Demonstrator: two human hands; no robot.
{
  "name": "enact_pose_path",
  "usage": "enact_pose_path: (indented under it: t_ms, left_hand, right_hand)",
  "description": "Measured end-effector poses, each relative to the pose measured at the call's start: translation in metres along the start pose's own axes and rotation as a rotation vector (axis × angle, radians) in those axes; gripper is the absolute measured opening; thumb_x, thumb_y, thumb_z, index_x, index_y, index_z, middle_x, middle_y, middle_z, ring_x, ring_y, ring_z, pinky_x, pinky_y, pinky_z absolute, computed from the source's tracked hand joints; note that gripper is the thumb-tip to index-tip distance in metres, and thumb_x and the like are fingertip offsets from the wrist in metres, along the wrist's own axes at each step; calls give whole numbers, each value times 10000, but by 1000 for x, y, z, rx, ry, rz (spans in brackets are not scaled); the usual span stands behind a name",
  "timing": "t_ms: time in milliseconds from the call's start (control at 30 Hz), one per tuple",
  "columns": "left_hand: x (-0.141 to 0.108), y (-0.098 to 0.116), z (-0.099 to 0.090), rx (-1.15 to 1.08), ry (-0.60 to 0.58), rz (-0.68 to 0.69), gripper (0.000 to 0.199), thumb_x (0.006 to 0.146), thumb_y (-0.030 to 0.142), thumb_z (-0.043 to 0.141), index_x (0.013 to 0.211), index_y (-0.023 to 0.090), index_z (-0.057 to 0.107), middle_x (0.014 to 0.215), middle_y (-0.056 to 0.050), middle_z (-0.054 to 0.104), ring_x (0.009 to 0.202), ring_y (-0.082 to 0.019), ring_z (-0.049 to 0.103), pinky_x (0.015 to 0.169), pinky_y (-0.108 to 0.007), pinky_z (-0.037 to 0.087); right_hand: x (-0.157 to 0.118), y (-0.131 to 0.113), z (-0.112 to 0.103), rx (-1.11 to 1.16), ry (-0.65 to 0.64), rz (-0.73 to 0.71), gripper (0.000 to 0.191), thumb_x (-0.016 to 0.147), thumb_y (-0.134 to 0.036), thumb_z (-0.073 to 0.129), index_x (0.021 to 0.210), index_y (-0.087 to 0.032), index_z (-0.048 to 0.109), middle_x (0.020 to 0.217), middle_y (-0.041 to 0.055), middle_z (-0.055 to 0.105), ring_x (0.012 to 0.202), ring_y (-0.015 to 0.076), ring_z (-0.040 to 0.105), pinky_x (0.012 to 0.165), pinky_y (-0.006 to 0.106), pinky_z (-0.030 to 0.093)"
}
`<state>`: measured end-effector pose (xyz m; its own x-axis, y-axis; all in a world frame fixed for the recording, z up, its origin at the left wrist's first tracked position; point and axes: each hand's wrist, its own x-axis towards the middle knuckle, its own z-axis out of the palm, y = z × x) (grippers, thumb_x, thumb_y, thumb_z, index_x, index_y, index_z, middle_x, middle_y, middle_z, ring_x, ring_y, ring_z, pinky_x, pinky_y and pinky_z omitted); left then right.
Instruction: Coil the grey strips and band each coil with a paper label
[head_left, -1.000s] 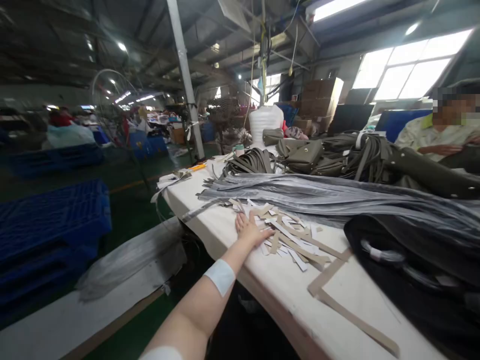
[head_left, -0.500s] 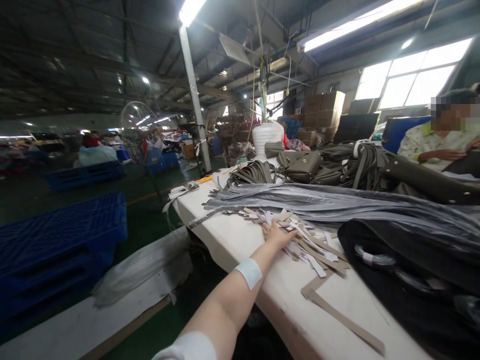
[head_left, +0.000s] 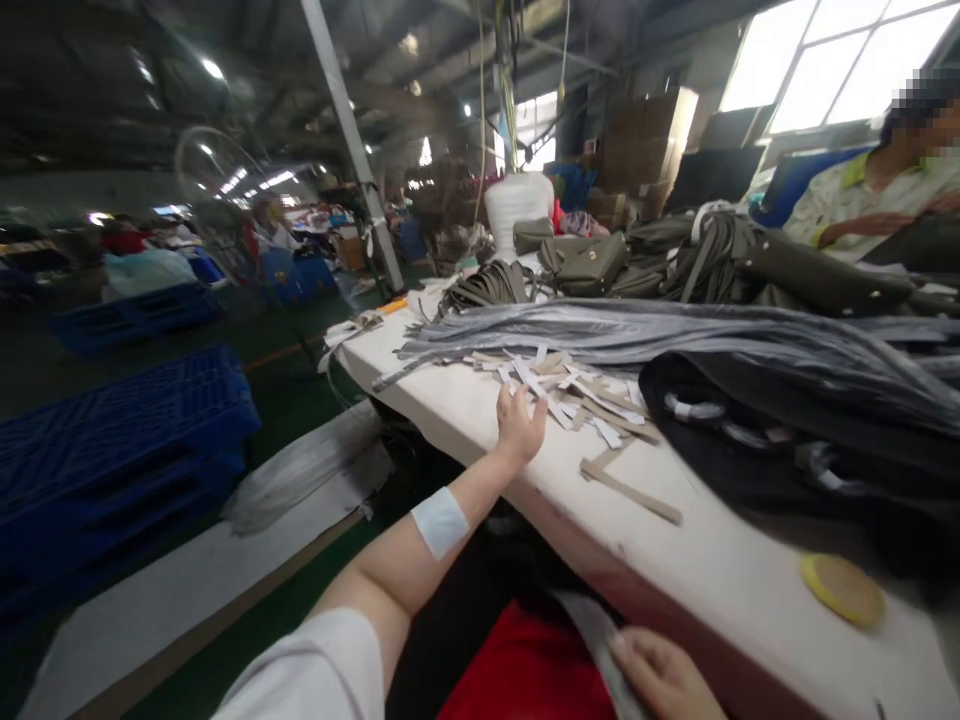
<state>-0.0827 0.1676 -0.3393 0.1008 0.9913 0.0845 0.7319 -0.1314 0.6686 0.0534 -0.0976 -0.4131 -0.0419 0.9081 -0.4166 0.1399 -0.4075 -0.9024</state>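
My left hand (head_left: pixel 520 424) is at the near edge of a loose pile of white and tan strips (head_left: pixel 585 392) on the white table (head_left: pixel 442 405). Its fingers are spread and I see nothing held in them. A light blue patch (head_left: pixel 439 522) is stuck on that forearm. Low in the view, my right hand (head_left: pixel 666 672) is closed on a grey strip (head_left: pixel 596 632) that hangs over something red in my lap. A single bent tan strip (head_left: pixel 634 492) lies apart from the pile, nearer to me.
Long grey plastic-wrapped strips (head_left: pixel 570 325) stretch behind the pile. Black material (head_left: pixel 720 450) with wrapped coils and a round yellow-rimmed object (head_left: pixel 842 590) lie to the right. Olive bags (head_left: pixel 589 262) are heaped farther back. A person (head_left: pixel 870 205) sits across the table. Blue pallets (head_left: pixel 120 450) stand left.
My left hand has drawn back toward me from the pile, its fingers lifting. My right hand with the grey strip has come into view. The camera has tilted downward.
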Motion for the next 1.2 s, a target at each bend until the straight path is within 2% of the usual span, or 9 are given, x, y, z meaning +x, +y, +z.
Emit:
enact_pose_path:
  t_ms: [167,300,433,633,733,833,933,1033,1200]
  left_hand:
    - [-121,-27,4,-340,-526,128,519,950,569,363,934,159,681,1004,-89,702,997,-224,635,930,-339,471]
    - [-186,-47,9,-570,-882,-120,550,865,671,436,838,143,586,764,-73,691,710,-195,663,690,-331,519]
    - [-210,-54,5,-845,-1095,-388,508,799,659,560,885,160,516,717,-51,678,615,-173,665,613,-298,496]
    - [-211,-50,-17,-974,-1124,-456,406,822,536,631,818,133,578,449,121,292,361,-36,206,403,-188,170]
    - [-208,-39,-31,-999,-1193,-450,382,848,515,605,834,133,586,443,128,229,383,-42,94,402,-211,69]
    - [-208,-19,-45,-1023,-1252,-389,404,857,531,580,860,128,603,443,125,211,375,-44,81,397,-219,42]
    - [-211,-1,-54,-1012,-1286,-382,494,851,615,541,910,130,615,421,131,189,359,-44,60,382,-217,29]
    - [-213,5,-57,-978,-1234,-398,566,822,694,521,968,153,605,384,138,216,337,-46,50,363,-215,38]
    - [-213,1,-54,-917,-1161,-358,647,743,768,550,955,159,602,383,138,233,362,-51,79,399,-206,48]
  right_hand:
    - [9,0,12,693,-16,73,299,722,-433,779,829,-181,660,726,19,685,610,154,598,596,256,463]
    - [19,-3,27,786,20,0,328,673,-413,825,829,-183,651,789,37,716,682,181,635,663,286,494]
    - [23,-1,39,695,156,-98,386,637,-428,844,860,-181,649,786,30,714,665,166,623,666,280,500]
    - [10,-4,23,77,294,-215,331,755,-503,703,789,-182,629,695,52,677,637,208,618,651,338,505]
    - [-1,-6,14,-254,474,-475,368,794,-401,650,1082,-171,639,1109,136,673,1019,296,618,957,441,451]
    - [-7,-5,19,-243,180,-576,520,824,-385,611,1303,-194,549,1361,130,553,1250,301,502,1093,443,350]
    - [1,-2,24,-102,-27,-460,400,888,-496,521,1089,-191,682,1083,107,702,1005,289,643,933,402,485]
    - [11,-6,13,-8,115,-414,442,884,-556,489,1006,-184,694,915,90,725,830,269,668,799,376,523]
    - [7,-17,-12,-127,314,-452,386,855,-479,502,1054,-202,682,982,92,722,906,272,659,841,373,511]
